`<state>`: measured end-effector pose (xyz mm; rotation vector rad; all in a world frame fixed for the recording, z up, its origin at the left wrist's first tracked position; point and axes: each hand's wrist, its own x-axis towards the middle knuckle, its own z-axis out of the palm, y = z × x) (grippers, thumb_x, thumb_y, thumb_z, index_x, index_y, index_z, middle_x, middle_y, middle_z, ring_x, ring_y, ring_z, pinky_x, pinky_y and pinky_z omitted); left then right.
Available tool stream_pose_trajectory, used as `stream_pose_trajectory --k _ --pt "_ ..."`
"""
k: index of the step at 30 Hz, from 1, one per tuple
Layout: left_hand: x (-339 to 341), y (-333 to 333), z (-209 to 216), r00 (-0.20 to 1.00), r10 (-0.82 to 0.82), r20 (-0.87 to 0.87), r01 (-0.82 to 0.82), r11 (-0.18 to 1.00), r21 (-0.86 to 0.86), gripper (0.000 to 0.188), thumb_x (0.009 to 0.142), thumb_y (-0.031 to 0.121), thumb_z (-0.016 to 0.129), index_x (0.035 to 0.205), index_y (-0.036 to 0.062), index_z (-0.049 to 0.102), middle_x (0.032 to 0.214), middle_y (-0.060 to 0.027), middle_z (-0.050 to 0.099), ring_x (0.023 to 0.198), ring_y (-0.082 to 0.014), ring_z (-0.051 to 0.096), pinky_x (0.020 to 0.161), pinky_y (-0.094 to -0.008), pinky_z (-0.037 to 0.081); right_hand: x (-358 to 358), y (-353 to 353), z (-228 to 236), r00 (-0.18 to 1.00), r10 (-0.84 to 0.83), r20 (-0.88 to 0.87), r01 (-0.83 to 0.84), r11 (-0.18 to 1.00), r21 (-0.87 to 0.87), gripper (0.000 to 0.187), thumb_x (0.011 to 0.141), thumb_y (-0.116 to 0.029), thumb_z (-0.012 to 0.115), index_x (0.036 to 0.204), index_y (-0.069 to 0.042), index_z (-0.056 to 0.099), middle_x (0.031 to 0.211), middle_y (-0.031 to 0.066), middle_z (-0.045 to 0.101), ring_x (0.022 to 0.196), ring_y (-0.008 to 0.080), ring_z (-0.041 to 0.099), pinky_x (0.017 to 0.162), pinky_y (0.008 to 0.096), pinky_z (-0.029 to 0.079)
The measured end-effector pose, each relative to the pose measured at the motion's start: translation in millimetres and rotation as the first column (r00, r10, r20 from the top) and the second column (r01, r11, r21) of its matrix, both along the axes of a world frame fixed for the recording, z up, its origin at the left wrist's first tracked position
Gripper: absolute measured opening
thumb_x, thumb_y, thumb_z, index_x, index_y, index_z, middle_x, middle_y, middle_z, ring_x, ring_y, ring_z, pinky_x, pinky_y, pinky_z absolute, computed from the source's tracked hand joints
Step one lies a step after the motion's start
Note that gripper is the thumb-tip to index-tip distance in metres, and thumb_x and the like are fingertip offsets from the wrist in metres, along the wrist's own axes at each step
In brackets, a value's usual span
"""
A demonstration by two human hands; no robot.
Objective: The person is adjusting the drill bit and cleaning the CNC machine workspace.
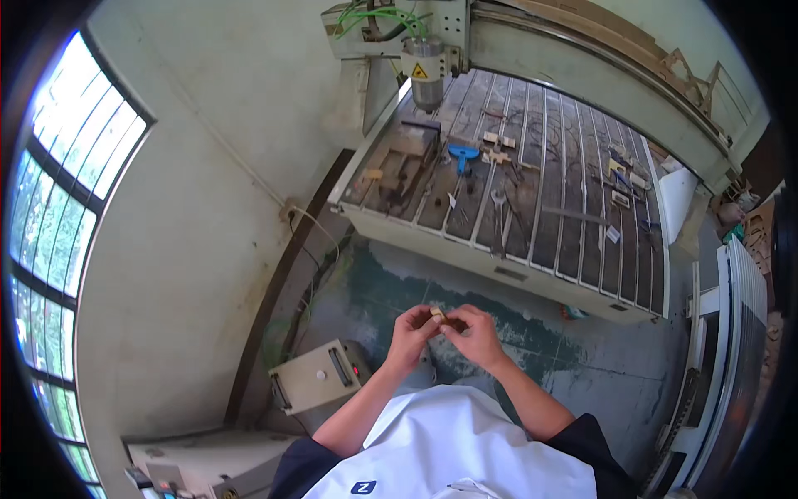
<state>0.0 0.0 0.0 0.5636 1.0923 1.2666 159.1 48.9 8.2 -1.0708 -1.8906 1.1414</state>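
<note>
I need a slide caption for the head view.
Left hand and right hand hold a small tan piece before a tool-strewn machine bed.

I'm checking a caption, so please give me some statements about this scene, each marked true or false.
1. The left hand and right hand hold a small tan piece. True.
2. The blue tool lies on the floor. False: the blue tool lies on the machine bed.
3. A wrench lies on the machine bed. True.
4. The barred window is at the picture's right. False: the barred window is at its left.
5. A red light shows on the beige box. True.
</note>
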Motion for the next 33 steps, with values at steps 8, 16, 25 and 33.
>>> stream_pose_trajectory --k 8,16,25,33 --pt "-105.7 156.3 12.5 0.872 -0.349 -0.343 0.326 0.937 -0.123 0.028 0.09 0.008 0.058 0.116 -0.0029 0.055 0.103 -0.0111 0.063 0.094 -0.0166 0.061 0.074 -0.0305 0.055 -94.4 150.9 -7.7 0.954 -0.07 -0.292 -0.084 0.871 -0.485 0.023 0.083 -0.005 0.065 0.105 0.003 0.062 0.082 0.0057 0.065 0.071 0.0095 0.061 0.061 0.0268 0.05" --pt "-162.3 304.9 -21.1 0.75 -0.354 -0.559 0.381 0.922 -0.073 0.033 0.082 0.007 0.066 0.113 -0.0032 0.058 0.096 -0.0112 0.067 0.088 -0.0157 0.063 0.07 -0.0301 0.054 -136.7 283.9 -51.5 0.89 -0.264 -0.372 -0.038 0.77 -0.637 0.017 0.085 -0.006 0.065 0.099 0.004 0.061 0.082 0.0065 0.065 0.07 0.0117 0.061 0.063 0.0264 0.05" --pt "-222.1 504.3 -58.0 0.195 0.05 -0.98 0.304 0.947 0.109 0.029 0.079 0.007 0.063 0.106 -0.0022 0.059 0.102 -0.0223 0.061 0.096 -0.0412 0.057 0.085 -0.0434 0.046 -137.7 454.7 -108.3 0.673 -0.616 -0.409 0.131 0.643 -0.755 0.02 0.087 -0.008 0.062 0.103 0.004 0.059 0.087 0.0083 0.063 0.073 0.0164 0.062 0.068 0.0292 0.051" --pt "-220.0 598.1 -90.5 0.13 0.218 -0.967 0.441 0.861 0.253 0.026 0.081 0.004 0.057 0.106 -0.0009 0.058 0.108 -0.0219 0.057 0.105 -0.0415 0.05 0.09 -0.047 0.041 -140.4 539.2 -140.7 0.45 -0.741 -0.498 0.011 0.562 -0.827 0.017 0.089 -0.01 0.06 0.101 0.002 0.057 0.091 0.0105 0.064 0.079 0.0193 0.063 0.072 0.0315 0.052"
